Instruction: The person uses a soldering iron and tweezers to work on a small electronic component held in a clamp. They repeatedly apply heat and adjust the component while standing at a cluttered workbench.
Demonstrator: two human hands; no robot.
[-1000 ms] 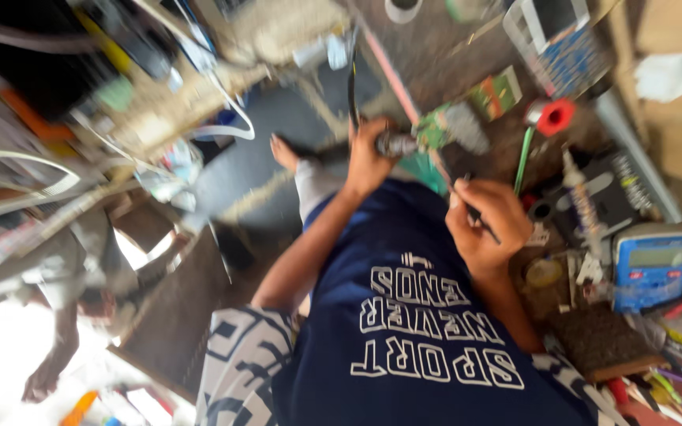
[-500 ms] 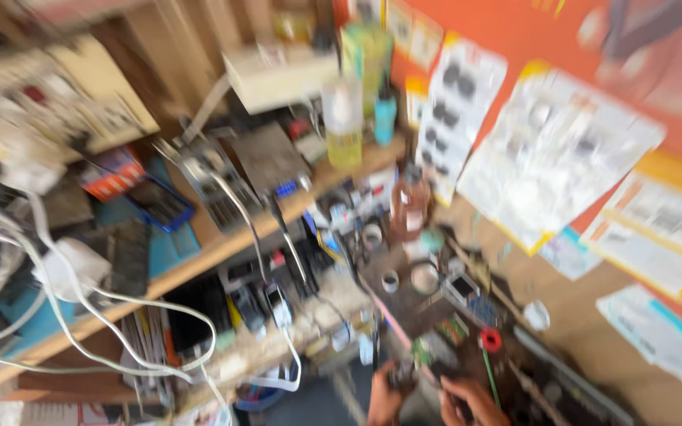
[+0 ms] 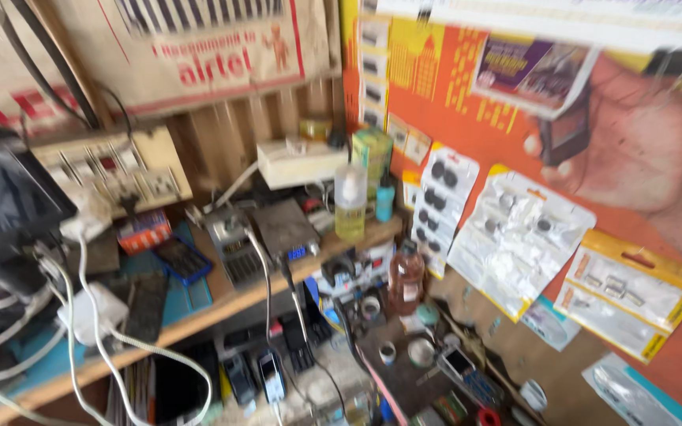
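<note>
The head view is taking in a cluttered repair bench and the wall behind it; neither hand is showing, so how each grip stands, and what it may be holding, cannot be told.

A wooden shelf [image 3: 222, 304] is running across the middle, sloping down to the left. A clear bottle [image 3: 350, 203] of yellowish liquid is standing upright near the shelf's right end, with a small teal bottle [image 3: 385, 198] just beside it and a green box [image 3: 372, 155] behind them. A white box [image 3: 301, 162] is sitting above the shelf, against the wooden back wall. A grey unit [image 3: 282, 227] with a blue display is resting on the shelf, left of the clear bottle. A switch panel [image 3: 112, 170] is hanging above the shelf's left half, and a white adapter [image 3: 92, 313] with white cables is lying on the shelf's left part.

Below the shelf's right end, a brown bottle [image 3: 406, 278] is standing upright on the bench. Right of the shelf, plastic packets [image 3: 518, 237] are hanging on the orange wall.
</note>
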